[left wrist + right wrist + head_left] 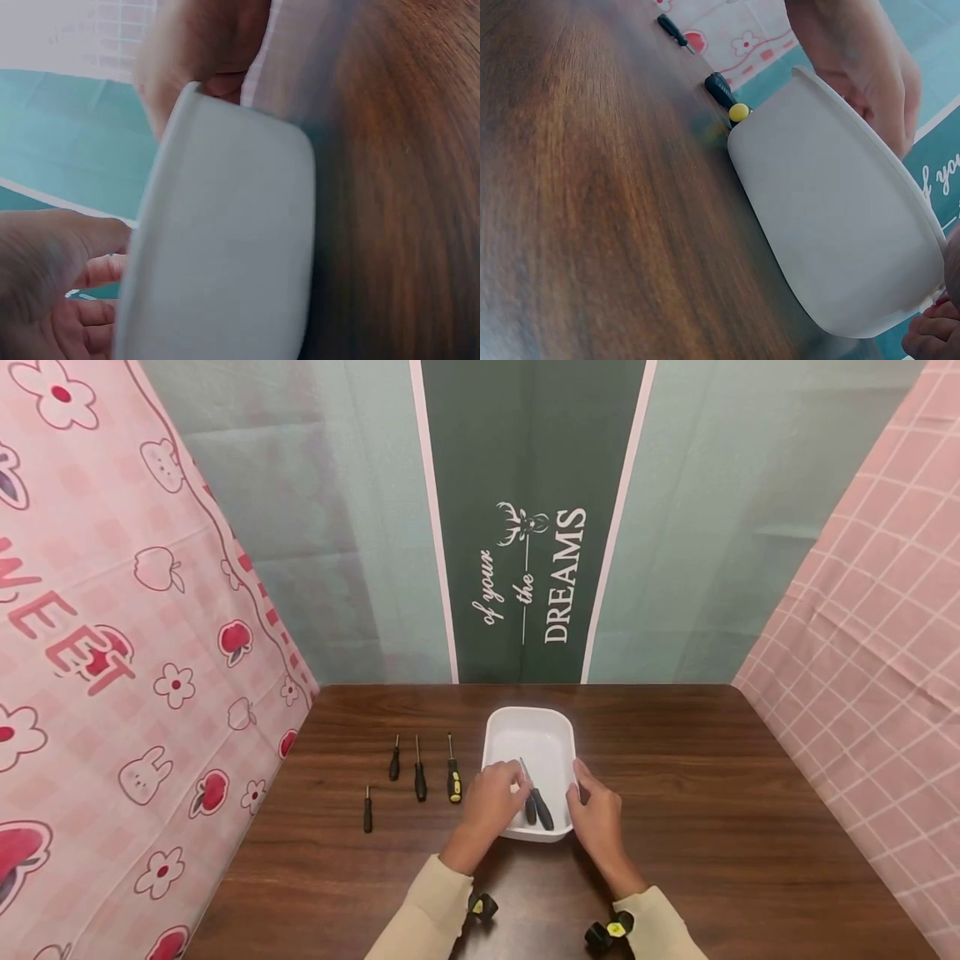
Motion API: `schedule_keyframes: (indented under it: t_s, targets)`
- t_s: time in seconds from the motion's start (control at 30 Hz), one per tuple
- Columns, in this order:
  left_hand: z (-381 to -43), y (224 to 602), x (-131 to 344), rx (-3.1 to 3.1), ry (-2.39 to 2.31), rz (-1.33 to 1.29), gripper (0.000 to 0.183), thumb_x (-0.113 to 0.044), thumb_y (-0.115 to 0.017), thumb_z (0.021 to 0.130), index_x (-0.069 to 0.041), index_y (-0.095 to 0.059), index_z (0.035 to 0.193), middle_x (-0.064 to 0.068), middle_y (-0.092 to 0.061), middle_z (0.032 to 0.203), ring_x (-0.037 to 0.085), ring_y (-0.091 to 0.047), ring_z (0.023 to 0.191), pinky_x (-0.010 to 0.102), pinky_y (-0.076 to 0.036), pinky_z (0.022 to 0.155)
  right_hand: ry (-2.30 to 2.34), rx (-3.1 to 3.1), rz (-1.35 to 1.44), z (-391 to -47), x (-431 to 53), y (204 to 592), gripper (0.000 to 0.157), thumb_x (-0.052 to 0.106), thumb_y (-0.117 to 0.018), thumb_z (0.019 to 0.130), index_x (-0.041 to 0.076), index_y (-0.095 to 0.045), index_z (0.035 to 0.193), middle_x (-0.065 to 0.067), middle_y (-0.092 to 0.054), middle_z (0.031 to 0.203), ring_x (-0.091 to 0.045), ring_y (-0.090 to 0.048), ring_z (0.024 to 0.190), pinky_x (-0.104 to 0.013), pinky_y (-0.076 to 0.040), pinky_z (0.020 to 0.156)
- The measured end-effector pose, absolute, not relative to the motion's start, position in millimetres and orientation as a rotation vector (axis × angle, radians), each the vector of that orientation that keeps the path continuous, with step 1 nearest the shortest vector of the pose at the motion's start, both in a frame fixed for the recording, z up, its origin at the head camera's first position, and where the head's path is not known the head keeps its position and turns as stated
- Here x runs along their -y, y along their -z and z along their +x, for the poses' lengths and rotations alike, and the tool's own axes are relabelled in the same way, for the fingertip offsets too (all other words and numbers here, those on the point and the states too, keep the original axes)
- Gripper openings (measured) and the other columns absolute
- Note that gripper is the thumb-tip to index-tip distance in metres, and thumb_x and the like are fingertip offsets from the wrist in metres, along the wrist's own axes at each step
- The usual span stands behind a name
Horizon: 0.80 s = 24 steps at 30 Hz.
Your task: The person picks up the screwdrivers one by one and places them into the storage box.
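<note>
You have six screwdrivers in sight and one white tray (534, 735) on the worktop (675, 760). Four lie left of the tray, tips pointing away from you: three black screwdrivers (420, 782) and one yellow-and-black screwdriver (454, 783), the nearest to the tray. Two dark-handled screwdrivers (543, 812) lie inside the tray, handles toward you and side by side. Your left hand (491, 795) reaches over the tray's left wall, fingers curled down by one shaft; you cannot tell whether they pinch it. Your right hand (598, 810) grips the tray's right rim between thumb and fingers. Both forearms come in from your side of the worktop, angled inward toward the tray.
</note>
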<state>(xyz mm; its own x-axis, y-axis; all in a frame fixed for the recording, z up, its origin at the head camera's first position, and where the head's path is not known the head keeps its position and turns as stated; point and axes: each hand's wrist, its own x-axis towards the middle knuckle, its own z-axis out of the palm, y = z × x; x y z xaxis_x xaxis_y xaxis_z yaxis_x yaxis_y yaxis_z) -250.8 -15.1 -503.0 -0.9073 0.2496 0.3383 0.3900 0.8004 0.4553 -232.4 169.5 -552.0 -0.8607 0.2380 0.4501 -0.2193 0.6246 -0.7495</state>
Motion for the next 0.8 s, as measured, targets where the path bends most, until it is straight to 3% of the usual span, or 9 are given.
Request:
schedule_keyframes:
  t_s: [0.23,0.47,0.8]
  targets:
    - [-246.4,490.6,38.0,2.641,0.841,-0.377,0.010,-0.022,-0.075,0.090,-0.017,-0.069,0.086,-0.005,-0.065,0.071,0.011,-0.057,0.060,0.028,-0.042,0.052,-1.192,2.351,-0.030,-233.8,-169.9,547.3,0.041,-0.006,-0.068,0.088,-0.007,-0.063,0.128,-0.020,-0.064,0.129,-0.033,-0.061,0.122,-0.043,-0.043,0.101]
    - [-240.5,490.6,57.2,2.675,0.794,-0.294,0.009,-0.025,-0.076,0.090,-0.018,-0.070,0.089,-0.010,-0.054,0.065,0.008,-0.046,0.054,0.026,-0.037,0.048,-1.195,2.376,-0.033,-233.5,-170.3,544.4,0.041,-0.006,-0.067,0.088,-0.008,-0.062,0.129,-0.020,-0.063,0.130,-0.034,-0.059,0.123,-0.045,-0.043,0.101]
    - [-230.8,496.9,82.0,2.687,0.814,-0.215,0.009,-0.025,-0.075,0.092,-0.019,-0.070,0.089,-0.011,-0.054,0.066,0.006,-0.045,0.053,0.026,-0.037,0.048,-1.202,2.365,-0.035,-233.5,-168.6,544.8,0.040,-0.006,-0.067,0.088,-0.008,-0.062,0.129,-0.021,-0.063,0.130,-0.033,-0.059,0.123,-0.044,-0.042,0.102]
